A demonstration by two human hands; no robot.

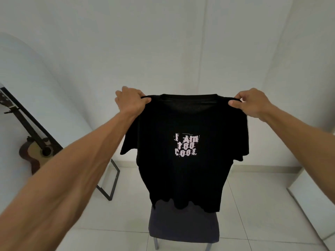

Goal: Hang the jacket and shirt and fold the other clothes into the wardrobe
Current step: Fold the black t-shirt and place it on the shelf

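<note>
Both grips, left hand (131,99) and right hand (251,103), pinched shut on a limp black tee (184,169) at its shoulders; it hid most of the grey chair (183,227).

Open floor (253,205) right of chair (183,227), guitar (34,151) and, seemingly, framed mirror (108,187) crowding left

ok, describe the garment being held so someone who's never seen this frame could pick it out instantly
Start at the grey chair on the white tiled floor, centre frame. Above its seat hangs a black T-shirt, pinched at one shoulder by the left hand and at the other by the right hand. It is the only garment in view, with pale distressed lettering, "I Am too cool", on it.
</note>
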